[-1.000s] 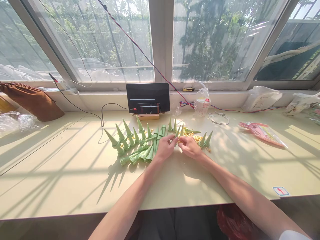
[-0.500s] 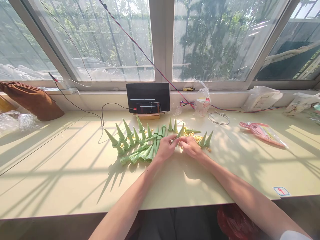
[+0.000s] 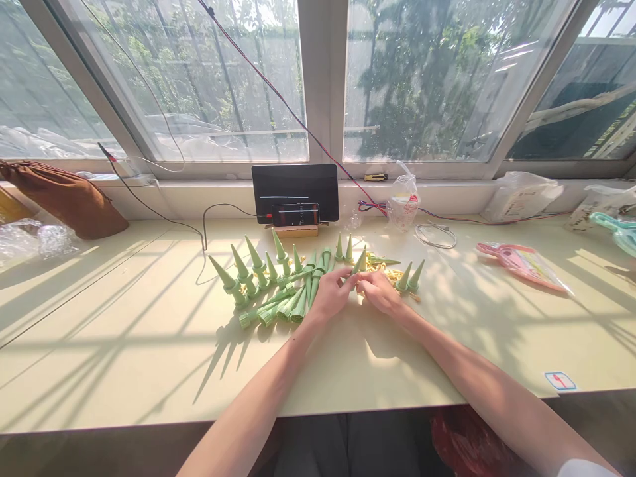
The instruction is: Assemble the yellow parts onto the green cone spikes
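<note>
I'm seeing a green plastic spike slanting between my hands over the tabletop. The left hand is gripping it; the right hand is curling right beside it, its grasp too hidden to tell. Yellow pieces are lying nearby. Behind, a phone is showing characters too small to read; rightward, a sticker is bearing a red mark.

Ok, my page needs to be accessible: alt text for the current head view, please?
A person's left hand pinches a green cone over a pale table, the right hand close beside it. More green cones stand and lie around, mostly to the left, with small yellow pieces nearby; behind are a phone and a tablet below windows.
</note>
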### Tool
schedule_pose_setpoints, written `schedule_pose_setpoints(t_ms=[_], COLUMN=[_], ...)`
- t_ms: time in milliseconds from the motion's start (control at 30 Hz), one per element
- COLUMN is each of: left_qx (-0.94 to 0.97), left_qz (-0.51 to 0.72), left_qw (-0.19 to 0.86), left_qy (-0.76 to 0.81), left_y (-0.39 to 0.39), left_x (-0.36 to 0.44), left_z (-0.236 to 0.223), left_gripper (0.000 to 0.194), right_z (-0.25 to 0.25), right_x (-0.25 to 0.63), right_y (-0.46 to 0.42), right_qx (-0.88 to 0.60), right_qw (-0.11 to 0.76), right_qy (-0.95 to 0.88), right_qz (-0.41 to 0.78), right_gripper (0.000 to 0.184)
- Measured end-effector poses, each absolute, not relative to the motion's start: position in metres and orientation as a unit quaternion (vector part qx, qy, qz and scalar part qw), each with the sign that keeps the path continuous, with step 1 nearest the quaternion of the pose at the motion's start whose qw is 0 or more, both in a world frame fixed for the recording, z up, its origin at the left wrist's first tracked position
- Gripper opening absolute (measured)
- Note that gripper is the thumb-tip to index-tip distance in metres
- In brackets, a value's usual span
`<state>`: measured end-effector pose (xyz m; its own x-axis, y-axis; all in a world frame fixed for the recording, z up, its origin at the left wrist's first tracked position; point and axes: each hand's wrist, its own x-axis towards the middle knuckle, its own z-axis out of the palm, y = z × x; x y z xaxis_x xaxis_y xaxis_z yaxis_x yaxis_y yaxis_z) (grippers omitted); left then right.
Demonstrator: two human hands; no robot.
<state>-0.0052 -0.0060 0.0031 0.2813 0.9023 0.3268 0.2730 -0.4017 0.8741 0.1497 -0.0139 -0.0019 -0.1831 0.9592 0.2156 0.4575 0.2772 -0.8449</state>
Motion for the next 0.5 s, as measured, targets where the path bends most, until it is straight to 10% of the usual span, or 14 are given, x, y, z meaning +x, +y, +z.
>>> schedule_pose_setpoints(t_ms=[500], left_qx=[0.667], left_qz=[0.479], left_qw=[0.309], left_qy=[0.48], left_y=[-0.0021], left_x=[-0.0066], left_z=[0.0049], left_gripper=[0.033], right_z=[-0.0054], right_x=[0.1457], right_y=[-0.0178], right_qx=[-0.48], right_qw=[0.437], right_qy=[-0.716], right_qz=[0.256], right_gripper=[0.018])
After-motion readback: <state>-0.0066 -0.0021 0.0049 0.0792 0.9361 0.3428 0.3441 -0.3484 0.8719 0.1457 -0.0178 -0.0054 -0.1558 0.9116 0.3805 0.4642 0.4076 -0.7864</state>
